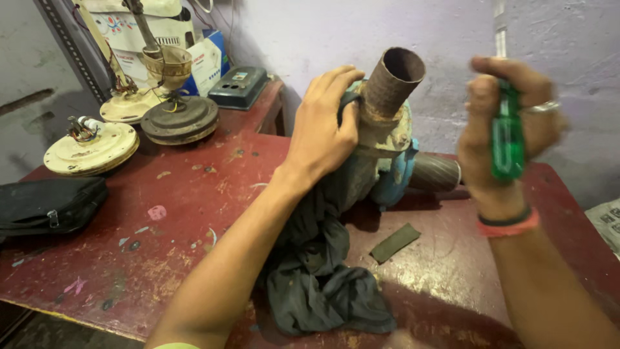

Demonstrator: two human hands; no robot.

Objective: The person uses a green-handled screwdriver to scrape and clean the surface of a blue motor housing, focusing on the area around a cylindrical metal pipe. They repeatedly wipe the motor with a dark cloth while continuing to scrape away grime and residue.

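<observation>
Centre frame, on red workbench [194, 213]: rusty blue water pump [387, 139] with upright pipe stub, dark grey cloth [316, 271] draped beneath. Left hand [320, 132] fingers spread flat over pump body and cloth. Right hand [507, 126], right of frame, fist wrapped around green-handled screwdriver [507, 132], blade up.

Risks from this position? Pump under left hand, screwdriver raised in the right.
1. The screwdriver is held high in the right hand, shaft blurred; a slip could jab the left hand resting on the pump.
2. The dark cloth under the left hand may let the grip slide on the pump's rusty pipe.
</observation>
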